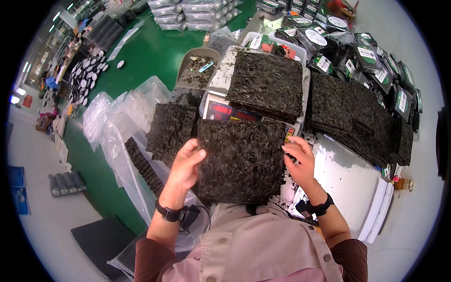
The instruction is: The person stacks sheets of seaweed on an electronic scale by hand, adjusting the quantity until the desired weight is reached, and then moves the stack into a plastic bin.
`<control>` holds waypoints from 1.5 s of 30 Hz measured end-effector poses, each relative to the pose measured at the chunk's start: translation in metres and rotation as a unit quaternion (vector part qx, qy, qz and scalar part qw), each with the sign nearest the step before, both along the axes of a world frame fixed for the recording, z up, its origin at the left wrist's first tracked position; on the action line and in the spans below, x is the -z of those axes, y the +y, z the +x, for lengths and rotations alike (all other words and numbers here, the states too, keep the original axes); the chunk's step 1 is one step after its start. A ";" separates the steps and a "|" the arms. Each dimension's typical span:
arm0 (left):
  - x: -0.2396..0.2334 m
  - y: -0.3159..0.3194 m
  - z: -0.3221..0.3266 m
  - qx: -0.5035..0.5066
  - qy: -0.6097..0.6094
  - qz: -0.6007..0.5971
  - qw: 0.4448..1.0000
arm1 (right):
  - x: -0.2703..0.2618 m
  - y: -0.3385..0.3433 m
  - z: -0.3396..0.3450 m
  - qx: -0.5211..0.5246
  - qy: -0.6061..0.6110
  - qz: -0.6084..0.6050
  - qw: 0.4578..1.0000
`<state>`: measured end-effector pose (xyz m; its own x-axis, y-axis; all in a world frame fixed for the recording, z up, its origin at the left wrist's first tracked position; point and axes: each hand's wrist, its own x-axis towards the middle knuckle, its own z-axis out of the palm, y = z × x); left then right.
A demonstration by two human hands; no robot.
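A square stack of dark dried seaweed sheets [241,162] is held up before my apron. My left hand [188,164] grips its left edge, with the thumb in front. My right hand [299,158] is at the right edge, fingers apart, the fingertips at or very near the sheets. Just beyond is a digital scale [218,111] with a lit red display, partly covered by the held stack. Another seaweed stack [267,83] rests on the scale's metal pan [220,77].
Left of the scale lie a smaller seaweed stack [171,130], a narrow seaweed strip pile [142,164] and clear plastic bags [123,105]. A dustpan [183,70] holds scraps and a blue-handled tool. Rightward are overlapping seaweed stacks [348,105] and piled labelled packets [366,56].
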<state>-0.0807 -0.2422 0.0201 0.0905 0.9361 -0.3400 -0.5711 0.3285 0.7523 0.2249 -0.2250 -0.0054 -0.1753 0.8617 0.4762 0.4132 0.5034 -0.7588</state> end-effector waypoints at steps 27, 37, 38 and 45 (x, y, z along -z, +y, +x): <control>0.050 -0.017 -0.028 0.024 0.446 0.034 0.894 | -0.032 0.049 -0.005 -0.020 -0.016 -0.173 0.985; 0.056 -0.021 -0.023 0.066 0.363 0.015 0.930 | -0.009 -0.006 -0.018 -0.054 -0.076 -0.166 0.982; 0.056 -0.021 -0.023 0.061 0.358 0.014 0.931 | -0.007 -0.006 -0.017 -0.067 -0.062 -0.164 0.982; 0.038 -0.022 -0.021 0.066 0.345 0.001 0.936 | -0.001 -0.012 -0.019 -0.052 0.022 -0.240 0.969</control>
<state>-0.1019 -0.2638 -0.0176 -0.0345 0.9327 -0.3590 0.0963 0.3607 0.9277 0.2056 -0.2373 -0.0040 -0.2623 0.9644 0.0337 0.3408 0.1252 -0.9318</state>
